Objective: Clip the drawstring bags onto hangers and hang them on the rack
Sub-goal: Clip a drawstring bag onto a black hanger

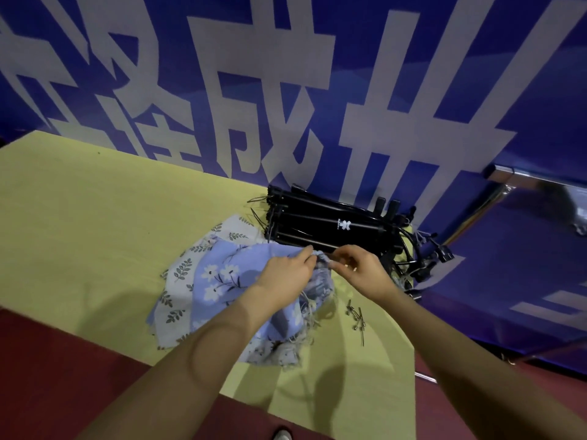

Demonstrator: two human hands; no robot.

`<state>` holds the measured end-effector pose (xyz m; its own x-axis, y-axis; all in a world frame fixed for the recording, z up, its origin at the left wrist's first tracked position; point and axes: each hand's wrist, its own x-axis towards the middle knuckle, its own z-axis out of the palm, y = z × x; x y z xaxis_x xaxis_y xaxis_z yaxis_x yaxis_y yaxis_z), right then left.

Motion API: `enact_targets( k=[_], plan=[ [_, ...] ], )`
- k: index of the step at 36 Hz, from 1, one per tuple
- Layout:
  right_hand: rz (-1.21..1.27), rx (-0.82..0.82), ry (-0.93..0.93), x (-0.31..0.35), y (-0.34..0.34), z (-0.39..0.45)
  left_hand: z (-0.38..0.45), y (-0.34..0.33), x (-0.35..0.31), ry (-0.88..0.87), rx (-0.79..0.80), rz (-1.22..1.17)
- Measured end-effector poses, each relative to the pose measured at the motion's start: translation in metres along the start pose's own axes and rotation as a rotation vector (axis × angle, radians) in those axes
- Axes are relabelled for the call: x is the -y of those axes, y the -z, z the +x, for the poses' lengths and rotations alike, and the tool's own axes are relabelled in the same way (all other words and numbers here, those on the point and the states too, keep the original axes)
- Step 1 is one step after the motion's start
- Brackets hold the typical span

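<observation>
A yellow-green table (79, 217) stands against a blue banner (476, 74) printed with large white characters. Left of centre on the table lies a loose heap of floral drawstring bags (190, 274), pale blue and white with leaf and flower prints, their frayed cords trailing toward the near edge. The cloth looks thin, light and floppy, so it will sag and bunch wherever it is not held.

The left hand (286, 271) and the right hand (359, 268) meet over the top blue bag (222, 281), each pinching its gathered mouth with fingertips and thumb curled on the fabric. That puckered, corded rim is probably the firmest place to take hold, and the likeliest spot for clips to bite.

Just behind the hands is a stack of black clip hangers (333, 223), stiff and likely to tangle. To the right, small metal pieces (357, 315) lie on the table. At far right a chrome rack rail (524, 177) shows.
</observation>
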<state>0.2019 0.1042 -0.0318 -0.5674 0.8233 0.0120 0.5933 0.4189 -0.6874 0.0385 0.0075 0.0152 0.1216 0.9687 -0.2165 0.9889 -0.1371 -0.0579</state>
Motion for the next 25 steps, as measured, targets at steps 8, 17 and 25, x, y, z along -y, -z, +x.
enact_targets(
  k=[8,17,25],
  plan=[
    [-0.241,0.184,-0.31,-0.058,-0.007,-0.042,0.016,-0.033,-0.023,0.161,-0.035,-0.213],
    [-0.27,0.331,-0.443,-0.074,-0.027,-0.082,0.012,-0.043,-0.045,0.212,-0.027,-0.29],
    [-0.227,0.276,-0.466,-0.074,-0.036,-0.089,0.005,-0.046,-0.054,0.266,-0.035,-0.32]
  ],
)
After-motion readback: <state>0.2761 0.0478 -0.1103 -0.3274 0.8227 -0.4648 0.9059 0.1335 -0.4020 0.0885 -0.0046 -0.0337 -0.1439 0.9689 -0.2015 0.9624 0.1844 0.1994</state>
